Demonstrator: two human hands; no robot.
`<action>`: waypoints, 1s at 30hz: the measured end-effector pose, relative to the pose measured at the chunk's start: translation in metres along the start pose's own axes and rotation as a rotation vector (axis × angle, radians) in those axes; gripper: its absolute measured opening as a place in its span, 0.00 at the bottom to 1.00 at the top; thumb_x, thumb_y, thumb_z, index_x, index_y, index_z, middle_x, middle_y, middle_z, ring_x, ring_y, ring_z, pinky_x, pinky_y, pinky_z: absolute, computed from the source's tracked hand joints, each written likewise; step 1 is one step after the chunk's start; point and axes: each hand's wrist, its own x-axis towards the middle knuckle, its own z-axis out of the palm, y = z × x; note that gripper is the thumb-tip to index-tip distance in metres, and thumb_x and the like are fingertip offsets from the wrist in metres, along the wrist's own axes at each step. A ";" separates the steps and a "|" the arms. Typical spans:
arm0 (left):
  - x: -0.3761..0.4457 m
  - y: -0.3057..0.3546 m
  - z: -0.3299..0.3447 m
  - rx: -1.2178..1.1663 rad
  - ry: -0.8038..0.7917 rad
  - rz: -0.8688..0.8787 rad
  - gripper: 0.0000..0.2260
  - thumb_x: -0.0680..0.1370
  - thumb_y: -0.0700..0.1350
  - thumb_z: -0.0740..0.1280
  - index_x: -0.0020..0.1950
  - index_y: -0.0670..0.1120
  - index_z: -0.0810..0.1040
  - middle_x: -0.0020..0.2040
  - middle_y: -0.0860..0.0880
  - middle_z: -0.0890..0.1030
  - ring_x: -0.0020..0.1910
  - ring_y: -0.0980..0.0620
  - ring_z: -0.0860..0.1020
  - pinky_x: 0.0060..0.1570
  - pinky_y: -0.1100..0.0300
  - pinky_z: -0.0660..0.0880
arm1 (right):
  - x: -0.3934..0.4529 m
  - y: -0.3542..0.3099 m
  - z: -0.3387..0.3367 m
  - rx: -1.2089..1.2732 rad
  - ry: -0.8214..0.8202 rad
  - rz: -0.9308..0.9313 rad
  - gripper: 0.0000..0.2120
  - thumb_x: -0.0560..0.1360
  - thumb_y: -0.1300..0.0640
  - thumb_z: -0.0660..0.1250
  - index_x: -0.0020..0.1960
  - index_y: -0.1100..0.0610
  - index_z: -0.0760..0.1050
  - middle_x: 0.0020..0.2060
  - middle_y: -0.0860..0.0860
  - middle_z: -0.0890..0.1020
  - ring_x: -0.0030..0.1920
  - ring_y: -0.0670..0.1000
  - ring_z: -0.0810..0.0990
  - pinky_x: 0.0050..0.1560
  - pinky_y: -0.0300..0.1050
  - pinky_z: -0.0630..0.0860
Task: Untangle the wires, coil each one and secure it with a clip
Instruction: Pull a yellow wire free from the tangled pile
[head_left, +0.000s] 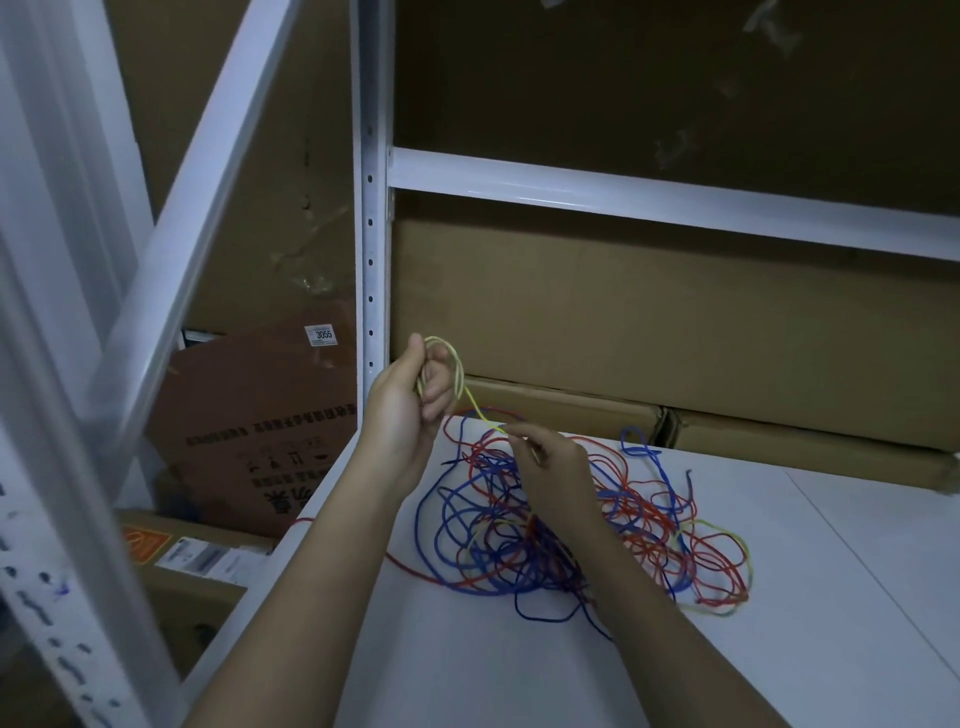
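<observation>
A tangle of red, blue and yellow wires (582, 525) lies spread on the white table (779, 649). My left hand (410, 400) is raised above the table's far left corner and holds a small coil of yellow wire (451, 364) looped around its fingers. From that coil the yellow wire runs down to my right hand (550, 467), which pinches it just above the tangle. More yellow wire (727, 530) loops through the right side of the pile. No clip is visible.
A white metal shelf post (370, 208) and crossbeam (675, 200) stand behind the table, with large cardboard boxes (649, 322) on the shelf. More boxes (249, 441) sit on the floor to the left, beyond the table's left edge.
</observation>
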 end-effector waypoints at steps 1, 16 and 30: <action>0.001 0.000 0.000 0.008 0.034 0.025 0.15 0.85 0.46 0.50 0.43 0.43 0.71 0.25 0.54 0.65 0.22 0.57 0.60 0.29 0.65 0.61 | -0.002 -0.001 0.002 -0.028 -0.044 -0.037 0.09 0.78 0.63 0.64 0.54 0.59 0.82 0.37 0.46 0.82 0.32 0.36 0.74 0.36 0.27 0.66; -0.010 -0.055 -0.049 1.481 -0.286 0.065 0.14 0.83 0.53 0.53 0.44 0.46 0.68 0.37 0.46 0.74 0.38 0.45 0.74 0.40 0.49 0.72 | -0.018 -0.007 -0.016 0.297 -0.337 0.061 0.06 0.77 0.65 0.65 0.41 0.60 0.77 0.30 0.55 0.75 0.30 0.46 0.70 0.32 0.34 0.69; -0.016 -0.049 -0.043 0.681 -0.126 -0.161 0.21 0.83 0.48 0.58 0.30 0.45 0.69 0.22 0.51 0.64 0.24 0.54 0.60 0.29 0.64 0.60 | -0.018 0.026 -0.016 0.287 -0.340 0.246 0.03 0.75 0.57 0.70 0.47 0.53 0.82 0.39 0.48 0.85 0.41 0.45 0.82 0.43 0.35 0.75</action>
